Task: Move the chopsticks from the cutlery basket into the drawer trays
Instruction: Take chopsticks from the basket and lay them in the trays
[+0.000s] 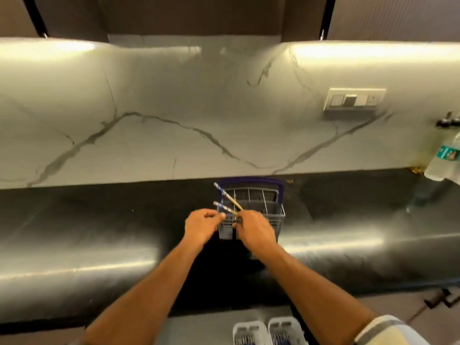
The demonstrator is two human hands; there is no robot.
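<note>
Two chopsticks (227,200) lean out over the left side of the grey cutlery basket (270,207) on the dark bench (99,232). The right hand (254,229) pinches them; the left hand (200,225) pinches the lower one's end. Two white drawer trays (268,331) are below.

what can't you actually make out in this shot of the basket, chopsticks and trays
Head view only:
- Drawer trays: cut off by the bottom edge; contents too blurred to identify.
- Chopsticks: lower ends hidden behind the right hand and left hand.
- Cutlery basket: near wall partly covered by both hands; any further chopsticks inside cannot be told.
- Bottle: cut off by the right edge, label unreadable.
</note>
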